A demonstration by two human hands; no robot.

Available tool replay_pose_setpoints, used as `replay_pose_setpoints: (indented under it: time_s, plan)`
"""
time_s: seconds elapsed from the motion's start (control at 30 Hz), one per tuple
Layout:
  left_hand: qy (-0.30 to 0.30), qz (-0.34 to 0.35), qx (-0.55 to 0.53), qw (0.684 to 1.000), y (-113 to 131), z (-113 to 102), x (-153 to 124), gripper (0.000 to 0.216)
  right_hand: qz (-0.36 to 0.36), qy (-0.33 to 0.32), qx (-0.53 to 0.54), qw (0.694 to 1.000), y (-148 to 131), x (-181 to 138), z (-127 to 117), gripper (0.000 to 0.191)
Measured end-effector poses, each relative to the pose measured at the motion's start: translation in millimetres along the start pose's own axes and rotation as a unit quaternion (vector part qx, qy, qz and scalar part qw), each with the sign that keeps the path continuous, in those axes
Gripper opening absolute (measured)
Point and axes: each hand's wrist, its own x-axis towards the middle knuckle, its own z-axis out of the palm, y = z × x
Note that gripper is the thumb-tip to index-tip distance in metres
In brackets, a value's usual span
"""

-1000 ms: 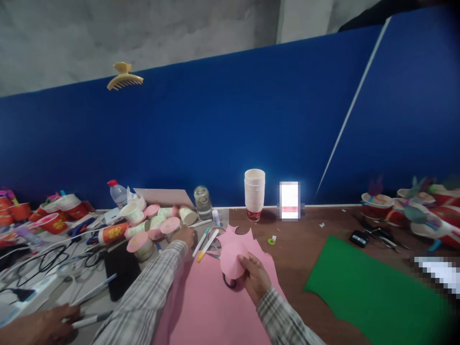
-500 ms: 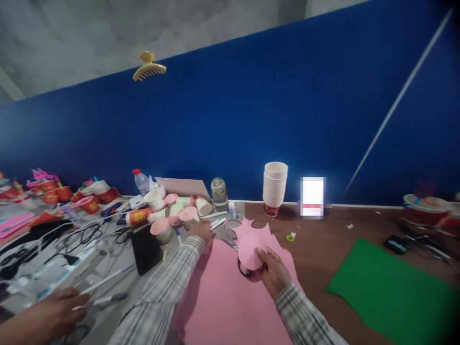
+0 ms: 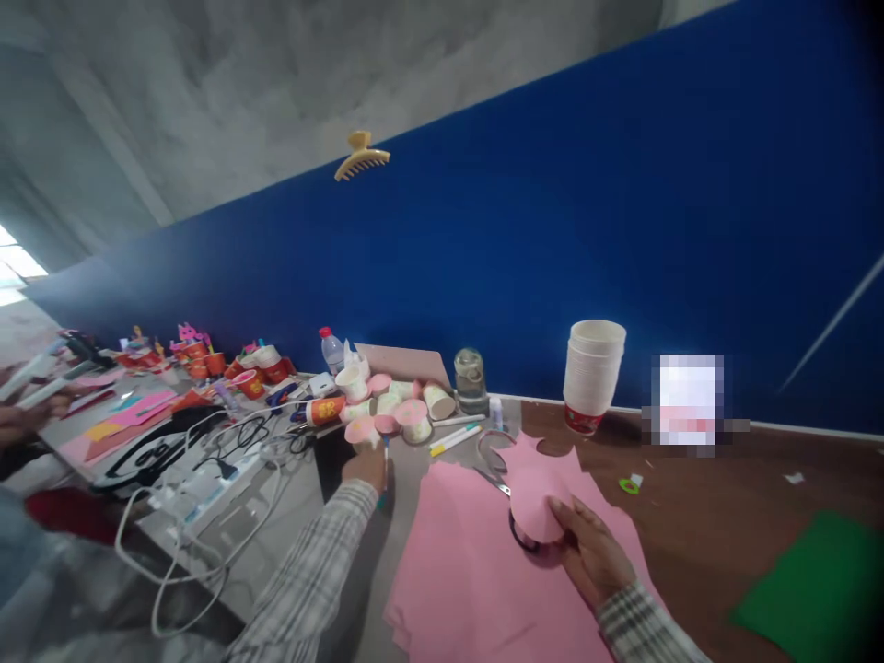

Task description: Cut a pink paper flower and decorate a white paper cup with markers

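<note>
My right hand (image 3: 594, 552) pinches a rounded pink paper cut-out (image 3: 542, 502) between thumb and fingers. Beneath it lie scissors (image 3: 509, 488), partly covered, on a stack of pink paper sheets (image 3: 470, 571). Pointed pink paper tips (image 3: 521, 451) rise behind the cut-out. My left hand (image 3: 365, 470) reaches down beside a blue-and-white pen (image 3: 385, 456), just in front of a pink-topped paper cup (image 3: 363, 430). Its fingertips are hard to make out, so I cannot tell whether it grips the pen.
Several pink-topped cups, two markers (image 3: 454, 440), a glass jar (image 3: 471, 382) and a glue stick (image 3: 495, 412) stand or lie behind. A stack of white cups (image 3: 594, 373) is to the right, near green paper (image 3: 815, 589). Cables and a power strip (image 3: 214, 497) lie left, by another person's hand (image 3: 31, 419).
The view has swung left. My left hand has moved from the markers leftward to the blue-and-white pen. My right hand keeps hold of the pink cut-out.
</note>
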Motion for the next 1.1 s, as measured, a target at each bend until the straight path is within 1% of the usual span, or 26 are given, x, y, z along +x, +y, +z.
replay_pose_setpoints:
  time_s: [0.03,0.1,0.17,0.2,0.23,0.27,0.3,0.33,0.4,0.47,0.5,0.53,0.6,0.67,0.73,0.8,0.83,0.9,0.93,1.0,1.03,1.1]
  plan:
    - [0.013,0.004,-0.005,1.000,-1,-6,-1,0.037,0.001,0.000,0.002,1.000,0,0,0,0.038]
    - [0.038,0.032,-0.021,0.999,4,-13,-12,0.046,0.006,-0.007,0.009,1.000,0,1,-1,0.039]
    - [0.047,0.087,-0.051,0.994,18,-8,-33,0.044,0.009,-0.019,0.019,1.000,0,2,0,0.040]
    - [0.040,0.130,-0.079,0.987,28,-3,-45,0.038,0.009,-0.024,0.022,0.999,0,2,0,0.040]
    - [0.035,0.195,-0.155,0.968,39,4,-58,0.030,0.006,-0.024,0.025,0.999,0,2,0,0.040]
    - [0.021,0.238,-0.226,0.944,51,11,-68,0.024,0.000,-0.020,0.024,1.000,1,3,1,0.040]
    - [0.006,0.260,-0.294,0.920,64,18,-77,0.024,-0.005,-0.012,0.021,1.000,2,3,1,0.039]
    - [-0.018,0.264,-0.362,0.894,76,23,-83,0.028,-0.010,-0.008,0.017,1.000,3,4,0,0.040]
    - [-0.073,0.251,-0.476,0.840,97,29,-87,0.039,-0.020,-0.027,-0.012,0.999,5,5,-1,0.040]
    - [-0.106,0.241,-0.537,0.802,112,31,-84,0.045,-0.029,-0.059,-0.047,0.997,7,4,-3,0.036]
    - [-0.117,0.239,-0.552,0.791,118,33,-82,0.044,-0.033,-0.074,-0.066,0.995,8,3,-3,0.033]
    - [-0.124,0.235,-0.560,0.785,122,36,-79,0.040,-0.040,-0.085,-0.086,0.992,8,2,-4,0.031]
    - [-0.120,0.224,-0.555,0.792,126,44,-74,0.029,-0.061,-0.097,-0.132,0.985,7,-2,-3,0.029]
    - [-0.090,0.209,-0.536,0.813,125,55,-68,0.018,-0.086,-0.104,-0.176,0.975,6,-5,-2,0.028]
    - [-0.051,0.192,-0.526,0.827,120,67,-61,0.015,-0.102,-0.104,-0.205,0.968,6,-6,-2,0.028]
    - [-0.028,0.175,-0.543,0.821,114,74,-53,0.017,-0.122,-0.079,-0.226,0.963,5,-5,-4,0.025]
    - [-0.021,0.169,-0.548,0.819,111,76,-48,0.019,-0.143,-0.057,-0.242,0.958,5,-4,-4,0.023]
    - [-0.010,0.164,-0.555,0.816,107,78,-42,0.021,-0.205,-0.021,-0.285,0.936,5,-4,-5,0.015]
    - [-0.007,0.161,-0.556,0.815,106,77,-40,0.022,-0.238,-0.016,-0.310,0.920,5,-6,-4,0.011]
    - [-0.013,0.161,-0.559,0.813,104,76,-40,0.023,-0.280,-0.037,-0.347,0.894,5,-11,-2,0.008]
    - [-0.020,0.161,-0.562,0.811,104,76,-41,0.023,-0.286,-0.054,-0.356,0.888,5,-15,0,0.009]
    - [-0.024,0.159,-0.562,0.811,105,75,-44,0.023,-0.274,-0.087,-0.352,0.891,5,-21,2,0.014]
